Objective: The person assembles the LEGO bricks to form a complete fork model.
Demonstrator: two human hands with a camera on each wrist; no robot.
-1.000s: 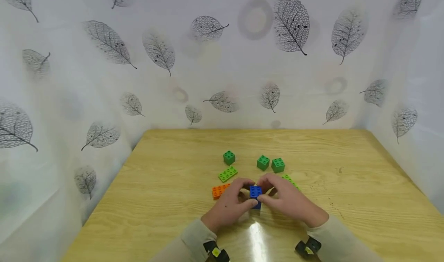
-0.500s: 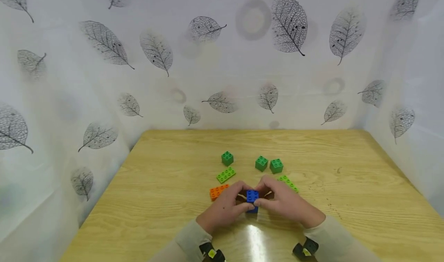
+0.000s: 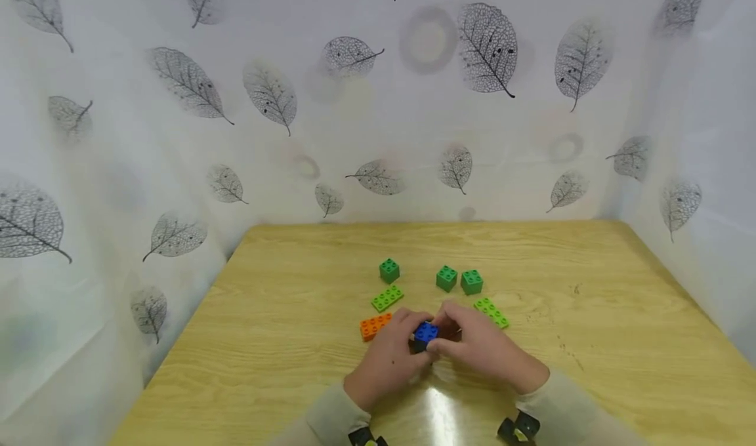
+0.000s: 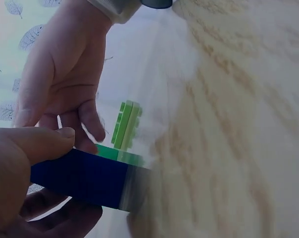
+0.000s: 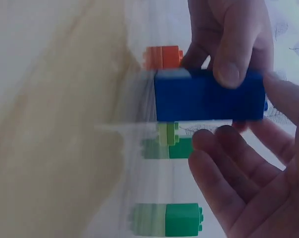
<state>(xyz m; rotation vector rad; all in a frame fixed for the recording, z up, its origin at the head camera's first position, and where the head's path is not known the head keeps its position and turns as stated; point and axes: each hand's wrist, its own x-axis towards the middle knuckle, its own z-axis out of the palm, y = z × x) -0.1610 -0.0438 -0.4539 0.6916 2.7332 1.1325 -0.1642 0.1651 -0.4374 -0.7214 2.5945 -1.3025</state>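
Observation:
A blue brick stack [image 3: 426, 332] is between the hands, its studded top turned slightly in the head view. My left hand [image 3: 392, 359] grips it from the left, thumb and fingers on opposite sides; the left wrist view shows the long blue side [image 4: 80, 176] beside the thumb. From the right, my right hand [image 3: 485, 342] pinches the stack near its studded end. In the right wrist view, the right thumb meets that end of the blue stack [image 5: 209, 101], while other fingers curl loosely below. Part of the stack is hidden by fingers.
An orange brick [image 3: 374, 327] lies beside my left hand. Beyond are a light green brick [image 3: 387, 298] and green bricks [image 3: 389, 271], [image 3: 446, 278], [image 3: 472, 282]. Another light green brick [image 3: 491, 312] lies beyond my right hand. Leaf-patterned cloth [image 3: 413, 118] rises behind the wooden tabletop [image 3: 266, 341].
The blue stack has turned and shifted slightly left, with less of its near side showing. Both hands have moved with it and still hold it. The loose bricks remain in place.

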